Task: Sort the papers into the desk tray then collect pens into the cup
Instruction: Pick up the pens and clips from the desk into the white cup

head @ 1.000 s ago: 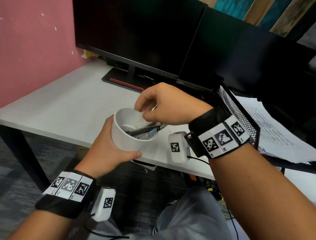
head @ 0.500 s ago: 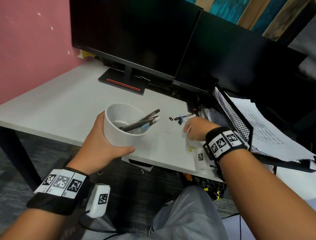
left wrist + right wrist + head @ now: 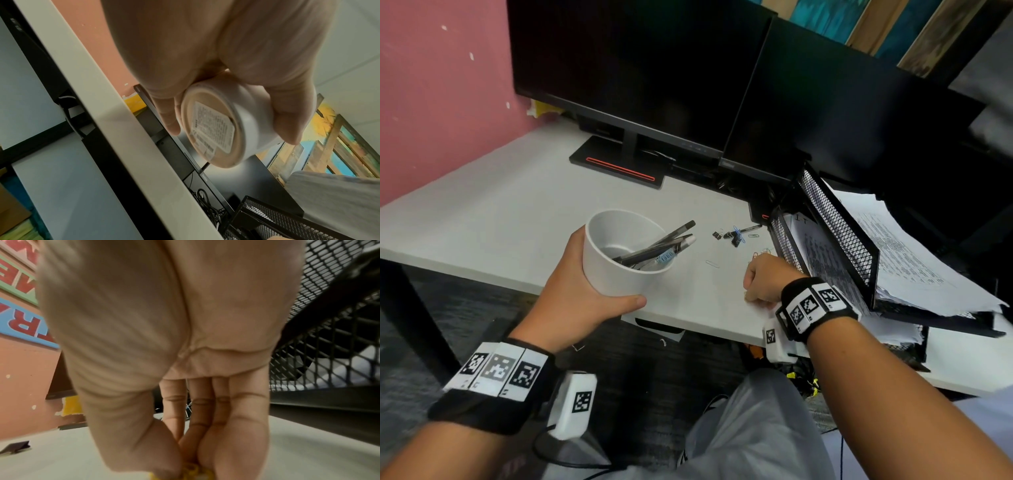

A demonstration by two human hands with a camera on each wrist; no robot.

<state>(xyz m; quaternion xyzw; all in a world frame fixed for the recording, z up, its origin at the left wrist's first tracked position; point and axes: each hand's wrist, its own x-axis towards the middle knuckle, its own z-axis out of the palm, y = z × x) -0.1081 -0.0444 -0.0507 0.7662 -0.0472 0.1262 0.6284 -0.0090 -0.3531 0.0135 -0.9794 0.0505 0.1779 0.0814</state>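
My left hand (image 3: 585,301) grips a white cup (image 3: 616,274) off the desk's front edge; its labelled base (image 3: 213,129) faces the left wrist view. Several dark pens (image 3: 654,250) lie slanted in the cup, their ends over the rim. Pressed on the desk beside the black mesh desk tray (image 3: 835,222), my right hand (image 3: 763,277) pinches small yellow clips (image 3: 191,469) between thumb and fingertips. Printed papers (image 3: 893,253) sit in the tray and hang over its right side. One more pen (image 3: 748,229) lies on the desk near the tray's left corner.
Binder clips (image 3: 736,236) and loose paper clips (image 3: 712,263) are scattered on the white desk (image 3: 500,222) between the cup and the tray. Two dark monitors (image 3: 637,68) stand at the back. A pink wall (image 3: 431,102) is on the left.
My right hand left the cup's mouth, moved right and down to the desk beside the tray, and closed over the yellow clips. The left hand still holds the cup.
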